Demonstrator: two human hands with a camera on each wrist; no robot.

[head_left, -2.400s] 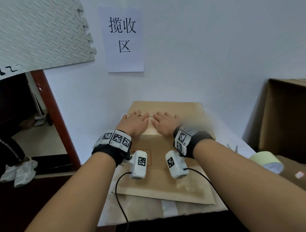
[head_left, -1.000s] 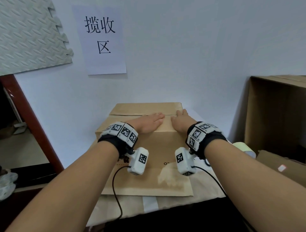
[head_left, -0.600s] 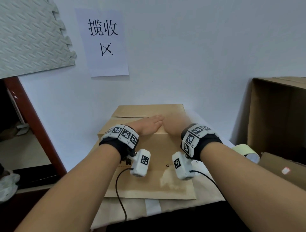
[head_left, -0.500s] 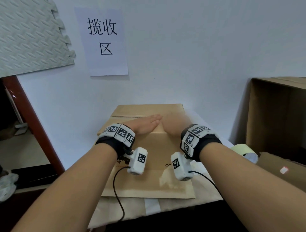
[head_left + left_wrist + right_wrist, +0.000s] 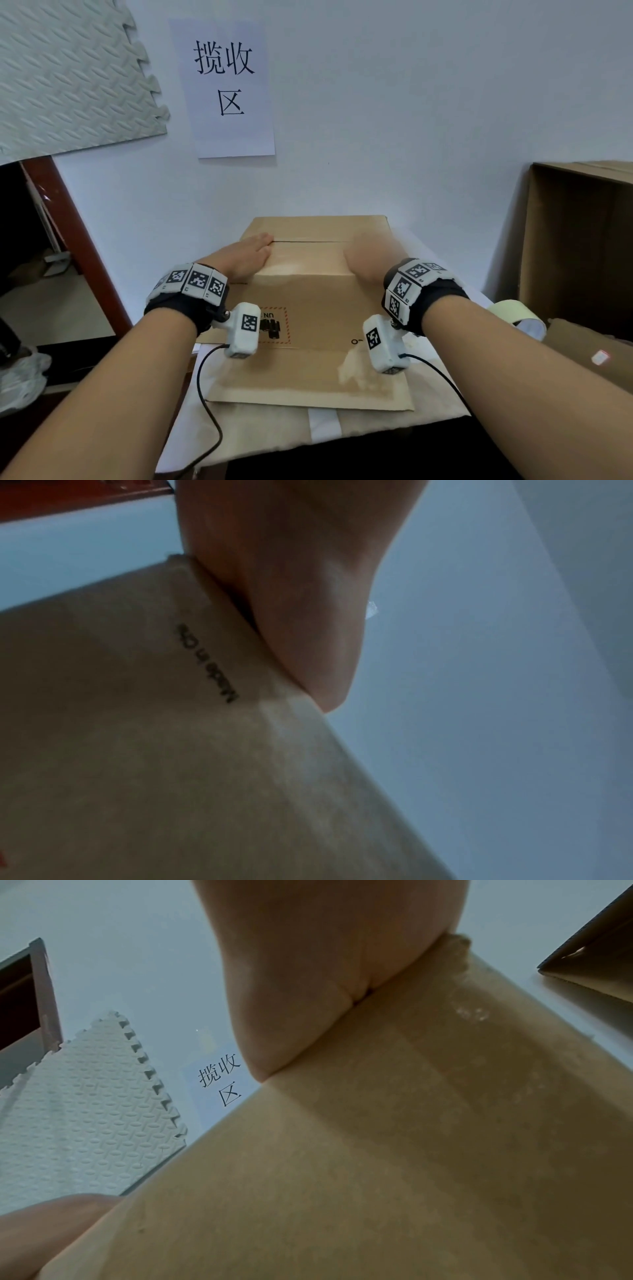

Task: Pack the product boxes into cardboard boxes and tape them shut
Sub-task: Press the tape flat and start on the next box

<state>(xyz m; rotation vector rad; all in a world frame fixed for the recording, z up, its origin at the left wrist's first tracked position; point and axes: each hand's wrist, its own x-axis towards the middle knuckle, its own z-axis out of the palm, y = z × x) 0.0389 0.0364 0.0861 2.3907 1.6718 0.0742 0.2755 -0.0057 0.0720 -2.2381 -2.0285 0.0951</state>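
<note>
A closed brown cardboard box (image 5: 308,301) stands on the table against the wall, its top flaps meeting in a seam. My left hand (image 5: 248,255) lies flat on the top near the left end of the seam, fingers straight. My right hand (image 5: 364,260) lies on the top at the right end, blurred. In the left wrist view the palm (image 5: 291,601) presses on the box's top edge (image 5: 205,723). The right wrist view shows the right palm (image 5: 318,974) resting on the box (image 5: 377,1150). A roll of pale tape (image 5: 513,313) lies to the right of the box.
A large open cardboard box (image 5: 582,246) stands at the right, with a flat brown piece (image 5: 589,353) in front of it. A paper sign (image 5: 226,89) and a grey foam mat (image 5: 68,78) hang on the wall. The table's left edge drops to the floor.
Both hands have slid apart along the box top, the left toward the left end and the right toward the right end. The box has stayed put.
</note>
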